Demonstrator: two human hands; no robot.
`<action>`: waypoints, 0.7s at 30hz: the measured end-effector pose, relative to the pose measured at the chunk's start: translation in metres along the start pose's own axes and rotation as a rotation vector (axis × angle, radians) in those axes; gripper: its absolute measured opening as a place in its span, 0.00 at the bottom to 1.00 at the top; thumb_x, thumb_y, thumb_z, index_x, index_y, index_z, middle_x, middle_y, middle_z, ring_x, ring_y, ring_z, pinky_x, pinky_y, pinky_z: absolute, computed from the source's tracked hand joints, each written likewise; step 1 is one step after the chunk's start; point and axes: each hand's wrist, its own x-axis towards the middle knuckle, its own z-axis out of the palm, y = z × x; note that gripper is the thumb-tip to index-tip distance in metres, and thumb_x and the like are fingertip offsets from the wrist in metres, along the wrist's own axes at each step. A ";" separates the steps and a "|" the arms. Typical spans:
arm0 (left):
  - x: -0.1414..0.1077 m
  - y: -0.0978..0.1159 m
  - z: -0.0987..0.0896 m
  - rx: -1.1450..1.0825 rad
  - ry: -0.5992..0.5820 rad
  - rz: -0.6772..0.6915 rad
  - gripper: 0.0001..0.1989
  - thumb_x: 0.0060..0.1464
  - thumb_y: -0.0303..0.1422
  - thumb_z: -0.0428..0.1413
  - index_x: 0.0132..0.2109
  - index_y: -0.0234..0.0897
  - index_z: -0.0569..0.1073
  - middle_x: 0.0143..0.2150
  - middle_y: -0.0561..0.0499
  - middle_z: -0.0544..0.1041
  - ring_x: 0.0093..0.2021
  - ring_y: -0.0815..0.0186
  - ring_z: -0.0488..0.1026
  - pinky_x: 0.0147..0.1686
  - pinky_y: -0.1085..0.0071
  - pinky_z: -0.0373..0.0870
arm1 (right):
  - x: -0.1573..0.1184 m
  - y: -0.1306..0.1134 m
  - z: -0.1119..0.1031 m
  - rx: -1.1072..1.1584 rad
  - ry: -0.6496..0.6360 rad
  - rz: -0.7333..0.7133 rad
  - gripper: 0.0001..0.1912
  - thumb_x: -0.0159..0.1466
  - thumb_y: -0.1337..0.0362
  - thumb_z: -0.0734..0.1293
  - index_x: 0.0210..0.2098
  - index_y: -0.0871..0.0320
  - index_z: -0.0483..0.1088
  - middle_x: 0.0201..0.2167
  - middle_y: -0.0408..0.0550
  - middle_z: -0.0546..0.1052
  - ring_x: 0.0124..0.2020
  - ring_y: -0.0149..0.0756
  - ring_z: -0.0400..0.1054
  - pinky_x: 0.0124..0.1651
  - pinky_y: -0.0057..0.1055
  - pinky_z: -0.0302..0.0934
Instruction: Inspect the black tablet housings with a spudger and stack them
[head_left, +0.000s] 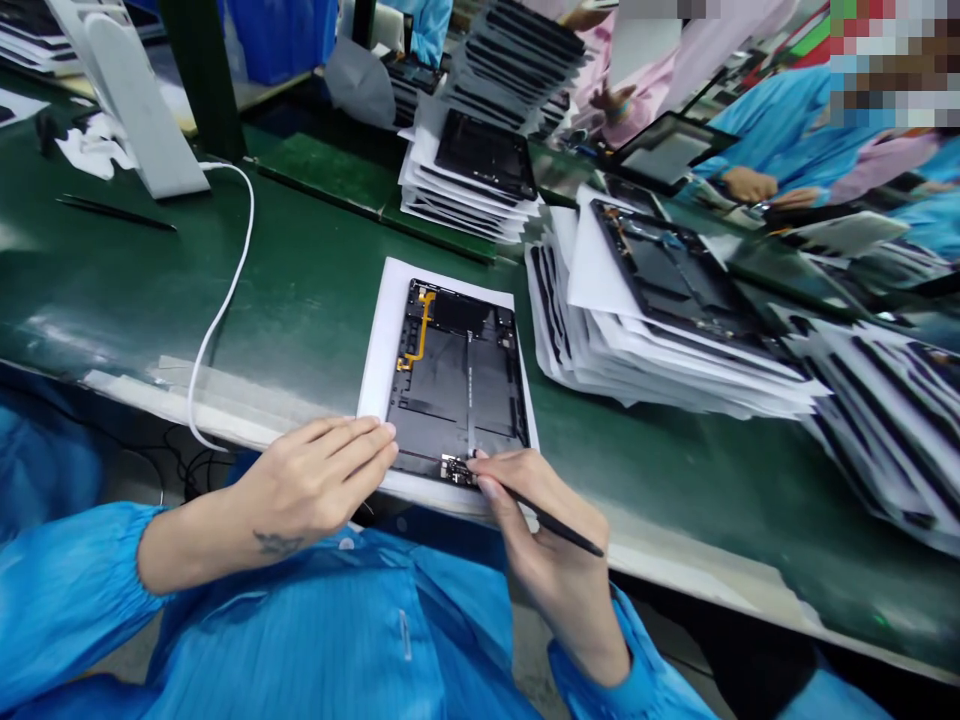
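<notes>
A black device housing [442,400] lies on white paper [379,335] at the table's front edge. An orange flex cable [424,335] runs down its upper left, and a thin grey strip crosses its middle lengthwise. At its lower edge sits a small circuit board [454,468]. My left hand [322,475] rests flat with extended fingers on the housing's lower left corner and the paper. Pinched in my right hand [551,530] are black tweezers [559,530], their tips hidden by the fingers near the small board.
Stacks of housings with paper between them stand at the right [660,350] and behind [469,190]. A white stand [142,110] with a white cable [244,250] is at the left, near other tweezers [116,212]. Co-workers' hands [750,185] show at the back right.
</notes>
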 end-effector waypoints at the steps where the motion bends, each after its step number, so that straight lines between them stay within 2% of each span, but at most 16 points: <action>1: 0.003 0.000 0.000 0.002 0.009 0.001 0.18 0.65 0.18 0.43 0.49 0.24 0.77 0.49 0.41 0.82 0.48 0.57 0.80 0.46 0.63 0.77 | 0.000 0.000 0.000 0.004 0.004 -0.008 0.09 0.67 0.75 0.66 0.39 0.56 0.76 0.34 0.48 0.80 0.38 0.38 0.76 0.42 0.34 0.71; 6: 0.021 0.002 0.006 -0.075 -0.023 0.002 0.18 0.67 0.21 0.42 0.46 0.27 0.77 0.43 0.41 0.81 0.42 0.59 0.78 0.40 0.64 0.75 | -0.002 -0.001 0.003 0.008 0.029 -0.049 0.11 0.67 0.76 0.66 0.40 0.55 0.76 0.35 0.47 0.80 0.38 0.38 0.76 0.43 0.36 0.71; 10: 0.029 0.005 0.014 -0.100 -0.084 0.024 0.15 0.68 0.24 0.43 0.48 0.28 0.75 0.40 0.43 0.78 0.39 0.59 0.75 0.36 0.65 0.72 | -0.005 -0.004 0.004 -0.060 -0.051 -0.139 0.14 0.66 0.78 0.65 0.46 0.56 0.74 0.36 0.49 0.79 0.40 0.39 0.74 0.43 0.38 0.71; 13: 0.029 0.007 0.017 -0.048 -0.103 0.071 0.13 0.68 0.25 0.45 0.48 0.26 0.74 0.38 0.42 0.77 0.38 0.58 0.74 0.36 0.64 0.70 | -0.008 -0.005 0.004 -0.185 -0.139 -0.275 0.14 0.66 0.78 0.65 0.49 0.62 0.72 0.34 0.52 0.77 0.40 0.40 0.72 0.44 0.39 0.72; 16: 0.028 0.007 0.017 -0.002 -0.114 0.113 0.13 0.68 0.24 0.45 0.49 0.24 0.73 0.40 0.41 0.76 0.39 0.58 0.74 0.37 0.63 0.70 | -0.010 -0.005 0.002 -0.254 -0.201 -0.406 0.12 0.65 0.77 0.66 0.48 0.67 0.72 0.33 0.53 0.77 0.39 0.40 0.71 0.50 0.41 0.72; 18: 0.027 0.006 0.016 -0.014 -0.119 0.116 0.14 0.68 0.23 0.43 0.51 0.24 0.73 0.40 0.41 0.77 0.39 0.59 0.74 0.38 0.63 0.71 | -0.010 -0.004 0.000 -0.207 -0.209 -0.379 0.12 0.66 0.78 0.65 0.48 0.66 0.72 0.33 0.52 0.77 0.38 0.39 0.71 0.50 0.40 0.72; 21: 0.025 0.003 0.016 -0.062 -0.110 0.091 0.15 0.68 0.23 0.43 0.53 0.24 0.72 0.40 0.42 0.78 0.40 0.59 0.74 0.40 0.63 0.72 | -0.010 0.000 0.000 -0.100 -0.139 -0.243 0.13 0.66 0.78 0.64 0.48 0.61 0.72 0.35 0.51 0.77 0.41 0.39 0.73 0.46 0.37 0.72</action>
